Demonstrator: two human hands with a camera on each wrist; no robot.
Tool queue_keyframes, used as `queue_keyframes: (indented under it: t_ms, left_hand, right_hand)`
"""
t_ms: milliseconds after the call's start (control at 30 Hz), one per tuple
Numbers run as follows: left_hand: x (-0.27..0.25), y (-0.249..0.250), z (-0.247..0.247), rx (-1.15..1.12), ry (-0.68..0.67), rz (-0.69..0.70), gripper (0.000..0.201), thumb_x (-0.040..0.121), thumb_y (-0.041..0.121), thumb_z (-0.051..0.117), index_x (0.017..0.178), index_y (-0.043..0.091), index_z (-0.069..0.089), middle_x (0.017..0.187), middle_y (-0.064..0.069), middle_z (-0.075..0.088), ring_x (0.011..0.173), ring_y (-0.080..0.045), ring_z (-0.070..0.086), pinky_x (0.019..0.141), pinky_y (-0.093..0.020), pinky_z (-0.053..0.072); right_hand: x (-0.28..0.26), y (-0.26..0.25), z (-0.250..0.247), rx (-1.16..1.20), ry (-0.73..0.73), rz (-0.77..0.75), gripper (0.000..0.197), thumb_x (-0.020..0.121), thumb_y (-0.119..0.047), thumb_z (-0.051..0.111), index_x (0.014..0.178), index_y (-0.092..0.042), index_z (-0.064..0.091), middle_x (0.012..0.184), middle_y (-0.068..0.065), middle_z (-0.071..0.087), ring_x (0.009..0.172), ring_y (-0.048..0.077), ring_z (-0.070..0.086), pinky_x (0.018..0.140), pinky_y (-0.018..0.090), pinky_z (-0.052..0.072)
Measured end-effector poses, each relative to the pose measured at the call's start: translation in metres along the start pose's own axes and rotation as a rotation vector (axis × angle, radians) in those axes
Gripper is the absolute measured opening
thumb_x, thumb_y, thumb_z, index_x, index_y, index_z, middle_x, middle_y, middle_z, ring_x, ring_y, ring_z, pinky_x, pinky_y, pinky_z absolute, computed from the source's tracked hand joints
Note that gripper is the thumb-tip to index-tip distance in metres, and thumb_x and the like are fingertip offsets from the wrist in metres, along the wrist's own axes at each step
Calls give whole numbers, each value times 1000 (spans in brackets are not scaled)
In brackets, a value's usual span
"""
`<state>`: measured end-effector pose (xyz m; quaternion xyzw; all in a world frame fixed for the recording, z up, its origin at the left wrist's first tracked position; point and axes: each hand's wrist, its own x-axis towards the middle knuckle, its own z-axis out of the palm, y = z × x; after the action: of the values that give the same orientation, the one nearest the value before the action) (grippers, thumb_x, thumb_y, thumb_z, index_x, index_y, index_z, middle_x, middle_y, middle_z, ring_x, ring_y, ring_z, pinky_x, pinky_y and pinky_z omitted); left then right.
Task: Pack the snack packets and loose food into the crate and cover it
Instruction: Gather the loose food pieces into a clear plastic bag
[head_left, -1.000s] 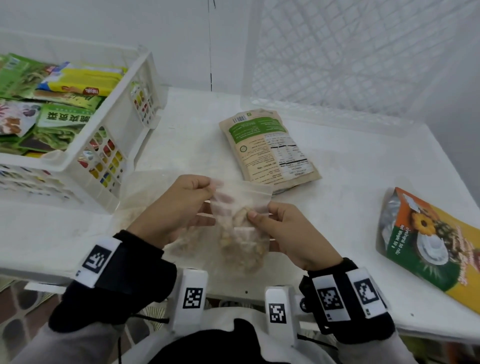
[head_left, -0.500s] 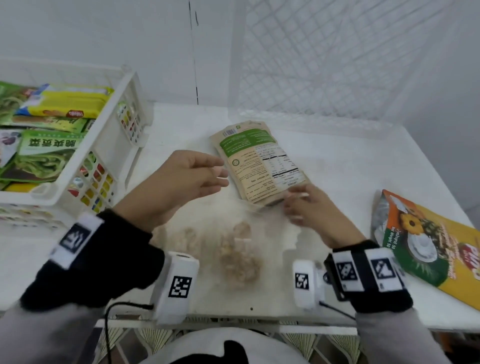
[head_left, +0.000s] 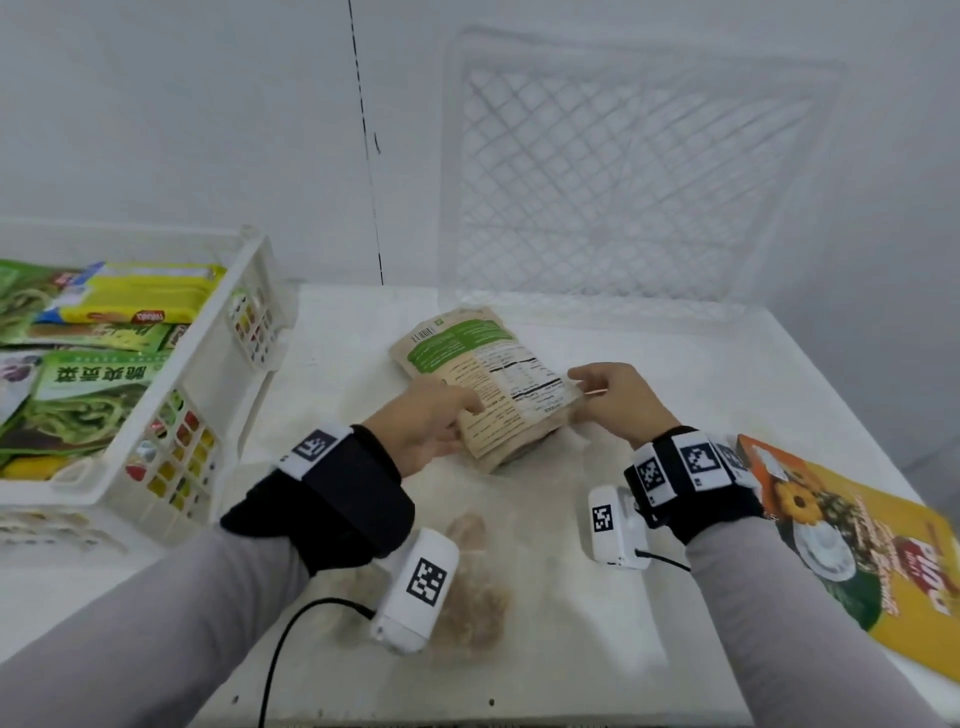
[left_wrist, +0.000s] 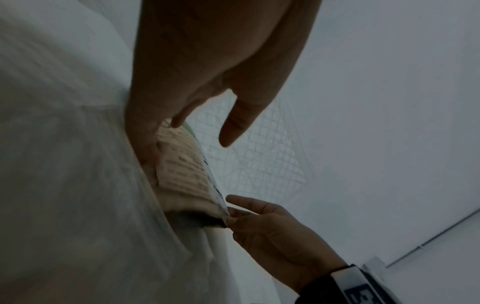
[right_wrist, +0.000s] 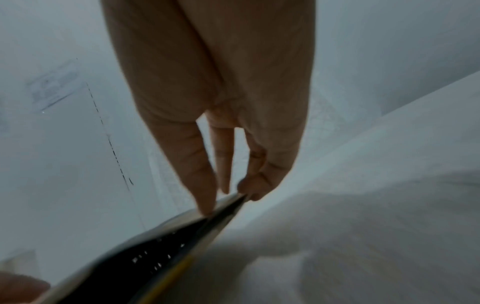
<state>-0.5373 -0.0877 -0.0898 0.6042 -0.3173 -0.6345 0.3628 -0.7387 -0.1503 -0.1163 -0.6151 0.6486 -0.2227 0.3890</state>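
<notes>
- Crate (head_left: 197, 415), far left: several packets already inside; lid (head_left: 639, 171) not yet on, leaning on the far wall.
- Beige packet (head_left: 493, 384), mid-table: left hand (head_left: 426, 431) grips its near-left edge, right hand (head_left: 618, 400) pinches its right corner.
- Outstanding: clear bag of loose food (head_left: 472, 597) near edge, orange packet (head_left: 857, 545) right, then covering.

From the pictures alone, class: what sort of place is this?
Probably a plain packing station, not a kitchen: a bare white table against blank walls, a white plastic crate already filled with snack packets, and its lattice lid propped behind.
</notes>
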Motion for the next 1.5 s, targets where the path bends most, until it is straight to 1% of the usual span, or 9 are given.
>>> queue_keyframes:
  t_ms: [67,233,400,567,667,867,1067,1267,1500]
  left_hand:
    - [-1,6,-8,-16,144,88,18,85,-1,52,94,14,51,84,-2,56,70,-15,51,59,-23,38]
    - [-13,24,-42,-42,287,357,14,84,0,55,83,13,59,69,2,51,66,-11,45,64,-24,37]
    - [-18,21,-70,307,404,535,33,90,21,57,122,13,57,114,-4,61,104,-18,56,95,-31,43]
    - [-35,7,-77,475,371,907,29,88,9,55,104,29,40,95,-3,60,92,-25,57,81,-36,42]
    - [-42,6,-85,662,451,1055,19,85,5,52,95,21,50,96,-4,54,92,-18,50,84,-25,38]
    - [-51,7,-97,704,388,1035,48,71,3,49,116,7,64,117,-2,58,106,-10,52,97,-6,32]
    - [-58,2,-105,705,410,997,54,68,7,49,120,5,62,125,-10,59,114,-10,50,99,-4,30]
    - [-65,2,-113,751,439,982,59,66,13,49,123,5,59,129,-11,57,117,-16,51,97,-9,29]
    - [-76,4,-115,759,365,975,64,66,13,46,129,8,55,134,-7,53,121,-10,46,93,6,21]
  right_hand:
    - [-5,-14,-3,149,-42,-48,46,71,11,68,115,-3,63,110,15,66,99,23,61,89,30,49]
    - [-20,-57,-5,269,-61,-229,36,76,-11,76,110,-8,67,95,-1,69,82,5,62,65,7,44]
    - [-31,-88,15,25,186,-392,24,84,-33,67,79,-10,74,76,10,70,67,11,56,60,18,41]
    - [-39,-102,36,-1,203,-440,47,88,-39,61,70,3,68,63,12,68,48,-3,55,48,8,39]
    - [-43,-105,42,58,82,-398,39,91,-32,59,69,-1,68,67,11,70,61,2,67,59,24,51]
    - [-59,-96,42,296,-196,-370,28,90,-29,61,108,-9,68,91,7,73,81,15,72,68,24,56]
    - [-81,-67,45,-197,-430,-217,105,63,-40,81,148,-21,22,134,0,52,107,14,61,97,34,48]
    - [-107,-43,73,-723,-683,-301,114,65,-44,81,150,-26,8,149,-2,29,133,16,33,106,27,32]
    - [-111,-44,96,-866,-584,-261,94,56,-45,82,132,-14,35,120,2,38,109,20,43,84,34,50]
